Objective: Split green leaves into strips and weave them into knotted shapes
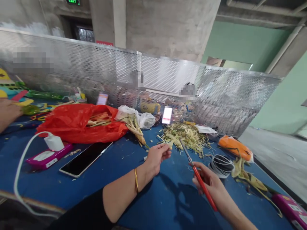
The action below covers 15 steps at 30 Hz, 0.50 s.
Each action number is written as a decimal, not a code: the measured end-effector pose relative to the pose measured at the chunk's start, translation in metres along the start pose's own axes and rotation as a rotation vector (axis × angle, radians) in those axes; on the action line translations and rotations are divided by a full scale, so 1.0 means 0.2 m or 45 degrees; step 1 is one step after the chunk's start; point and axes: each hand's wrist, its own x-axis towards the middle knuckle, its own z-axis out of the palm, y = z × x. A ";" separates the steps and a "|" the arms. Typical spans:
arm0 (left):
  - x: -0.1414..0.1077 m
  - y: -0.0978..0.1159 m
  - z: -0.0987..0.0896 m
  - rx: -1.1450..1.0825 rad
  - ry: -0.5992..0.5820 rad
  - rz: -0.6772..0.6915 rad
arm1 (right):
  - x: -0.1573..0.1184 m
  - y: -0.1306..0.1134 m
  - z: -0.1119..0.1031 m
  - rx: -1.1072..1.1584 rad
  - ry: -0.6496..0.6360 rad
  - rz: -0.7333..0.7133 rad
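Observation:
Near the middle of the blue table, my left hand (158, 156) pinches a pale yellow-green strip of dried husk (171, 143) between thumb and fingers. My right hand (207, 179) is closed on a pair of red-handled scissors (200, 182), whose metal blades point up and away, just right of the strip. Past the blade tips lies a loose heap of cut husk scraps (192, 135). A bundle of dry husks (137, 131) rests to the left of the heap. A black and white spool of cord (222, 166) stands right of my right hand.
At left are a red plastic bag (69, 121) of dry strips, a phone (86, 158) and a purple power strip (49, 156) with a charger. An orange pack (236, 148) sits at right. A perforated metal screen (168, 72) borders the table. Another person's hand (8, 111) is far left.

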 end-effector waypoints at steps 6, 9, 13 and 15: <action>-0.01 -0.02 -0.01 0.028 -0.078 0.040 | -0.05 0.03 -0.02 -0.445 -0.086 -0.113; -0.01 -0.03 -0.01 0.066 -0.135 0.033 | -0.04 0.02 0.00 -0.535 -0.052 -0.104; -0.02 -0.05 -0.01 0.124 -0.176 0.020 | -0.01 0.02 0.02 -0.523 0.028 -0.157; -0.02 -0.05 -0.01 0.164 -0.180 0.036 | 0.00 0.03 0.03 -0.501 0.044 -0.200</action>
